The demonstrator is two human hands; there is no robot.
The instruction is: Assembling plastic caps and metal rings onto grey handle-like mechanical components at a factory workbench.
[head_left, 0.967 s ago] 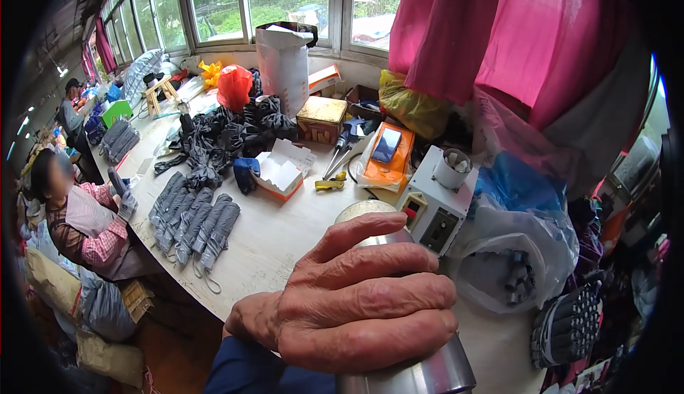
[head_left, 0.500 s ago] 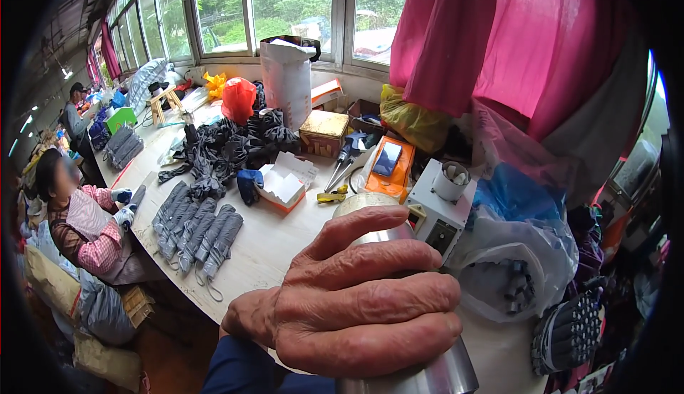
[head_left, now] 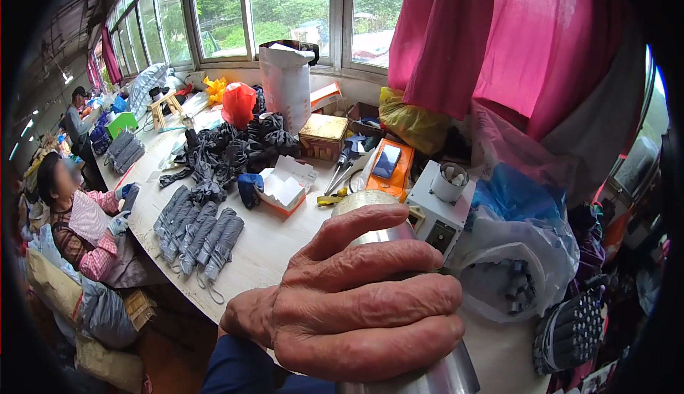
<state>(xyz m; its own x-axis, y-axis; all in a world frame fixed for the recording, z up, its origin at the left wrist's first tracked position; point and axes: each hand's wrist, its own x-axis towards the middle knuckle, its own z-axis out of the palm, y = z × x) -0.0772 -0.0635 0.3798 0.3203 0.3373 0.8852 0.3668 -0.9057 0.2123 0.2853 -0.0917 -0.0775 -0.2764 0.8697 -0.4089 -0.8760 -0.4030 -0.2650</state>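
Left hand (head_left: 356,308) — fingers curled shut around steel flask (head_left: 399,301), held close under the camera. Flask's long axis near upright, cap end up, above the table (head_left: 278,251) edge. Right hand — not visible.

One bare hand (head_left: 356,308) shows, filling the lower middle of the view from about 6 o'clock. It is deeply wrinkled, with raised veins across its back and creased, knobbly knuckles. Four fingers (head_left: 370,226) are in sight, thick at the joints, and the nails are hidden. It wears no glove, ring or watch. At 7 o'clock below the wrist sits the cuff of a dark navy sleeve (head_left: 239,369), plain cloth with no markings.
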